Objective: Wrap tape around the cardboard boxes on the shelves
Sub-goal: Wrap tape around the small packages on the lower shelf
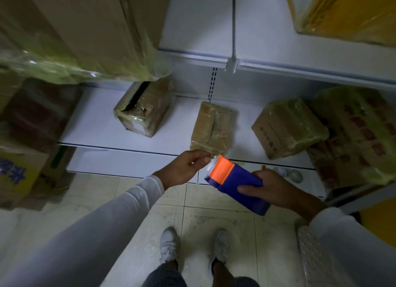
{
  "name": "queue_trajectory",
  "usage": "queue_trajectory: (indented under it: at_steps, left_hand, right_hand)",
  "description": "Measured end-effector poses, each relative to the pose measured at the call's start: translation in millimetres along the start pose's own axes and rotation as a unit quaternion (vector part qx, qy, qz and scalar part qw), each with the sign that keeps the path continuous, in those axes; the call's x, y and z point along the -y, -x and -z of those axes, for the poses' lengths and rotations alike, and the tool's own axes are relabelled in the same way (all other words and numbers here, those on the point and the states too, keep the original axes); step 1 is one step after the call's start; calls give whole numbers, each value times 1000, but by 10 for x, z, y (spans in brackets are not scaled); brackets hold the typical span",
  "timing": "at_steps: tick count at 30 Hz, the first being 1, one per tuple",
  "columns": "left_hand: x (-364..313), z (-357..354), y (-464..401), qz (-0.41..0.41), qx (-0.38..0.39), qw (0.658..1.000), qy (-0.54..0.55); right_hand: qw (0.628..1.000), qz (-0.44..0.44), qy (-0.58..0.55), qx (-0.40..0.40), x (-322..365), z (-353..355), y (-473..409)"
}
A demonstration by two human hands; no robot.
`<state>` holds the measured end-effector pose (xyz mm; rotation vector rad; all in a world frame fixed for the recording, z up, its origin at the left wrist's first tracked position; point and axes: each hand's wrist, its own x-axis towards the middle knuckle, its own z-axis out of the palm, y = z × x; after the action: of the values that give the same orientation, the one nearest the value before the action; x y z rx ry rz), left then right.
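Note:
A blue tape dispenser with an orange front (235, 182) is gripped by my right hand (272, 188) in front of the lower shelf (98, 123). My left hand (186, 168) pinches the clear tape end at the dispenser's orange mouth. Just beyond my hands a small flat cardboard box (211, 129) wrapped in clear tape lies at the shelf's front edge. A taped box (143, 108) sits to its left, another taped box (289, 128) to its right.
A big plastic-wrapped carton (75, 31) fills the upper shelf at left, a yellow one (351, 12) at top right. More cartons stand at far left (30, 119) and far right (360, 132). Tiled floor and my shoes (169, 246) lie below.

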<state>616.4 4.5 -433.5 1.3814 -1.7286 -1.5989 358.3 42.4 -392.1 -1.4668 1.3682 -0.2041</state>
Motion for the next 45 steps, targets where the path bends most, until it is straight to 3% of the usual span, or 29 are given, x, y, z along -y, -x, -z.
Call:
queue_trajectory:
  at_steps: [4,8,15,22,35,38,43,45]
  left_hand:
    - [31,97,90,41,59,994,86]
    - [121,190,148,51,58,987,142]
    - [133,286,92,1,-3,998,70]
    - [269,746,-56,1,-163,978,129]
    - [426,524,-431,88,-208,971,83]
    - [489,422,-567,103,-215,970,53]
    - [448,277,-737,147,-273,930,-196]
    - [385,269,-740,142,-291,919,-226]
  right_hand:
    - [1000,7,16,5,142,-64,-61]
    - [999,16,27,21,206,-130,-123]
    - [999,19,33,25,335,-112,-210]
    - [995,-29,83,40,248,444,-276]
    - [994,-48,88,34,-213,673,-504]
    - [993,-52,101,16,-304,652,-620]
    - [995,-52,84,1,-347,550,-796]
    - [993,-61,98,-2,-319,552,-816]
